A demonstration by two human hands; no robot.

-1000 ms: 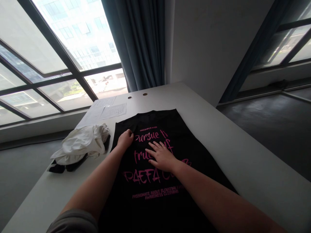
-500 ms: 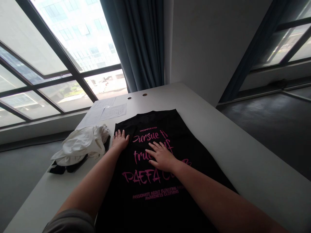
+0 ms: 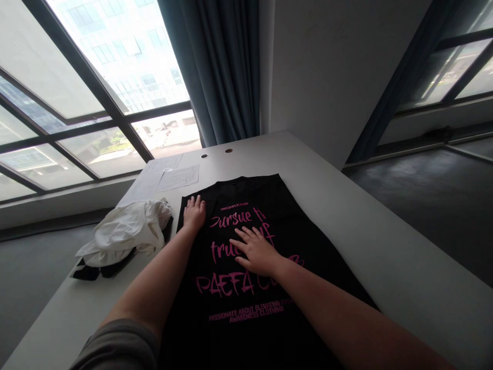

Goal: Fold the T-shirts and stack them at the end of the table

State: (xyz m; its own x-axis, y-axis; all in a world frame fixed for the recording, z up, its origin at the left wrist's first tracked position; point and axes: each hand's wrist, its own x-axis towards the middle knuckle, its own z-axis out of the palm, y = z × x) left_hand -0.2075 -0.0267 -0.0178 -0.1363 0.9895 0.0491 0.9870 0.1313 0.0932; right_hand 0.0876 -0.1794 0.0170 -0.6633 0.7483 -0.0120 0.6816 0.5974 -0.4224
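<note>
A black garment (image 3: 246, 329) with pink lettering lies flat on the white table (image 3: 408, 288). My left hand (image 3: 194, 211) rests palm down near its upper left corner, fingers pointing away and slightly apart, holding nothing. On the middle of the garment lies my right hand (image 3: 257, 251), fingers spread to the left and covering part of the lettering. Both palms are hidden against the cloth. Left of the garment, a crumpled white cloth (image 3: 127, 228) sits with a black piece (image 3: 87, 271) showing beneath it.
Printed papers (image 3: 177, 178) lie at the table's far left. Two round holes (image 3: 204, 156) are near the far edge. Beyond stand a window, a blue curtain (image 3: 227, 72) and a grey wall or pillar (image 3: 316, 77).
My left hand has moved slightly forward and right over the garment's upper left part, its fingers now closer together. My right hand has stayed in place.
</note>
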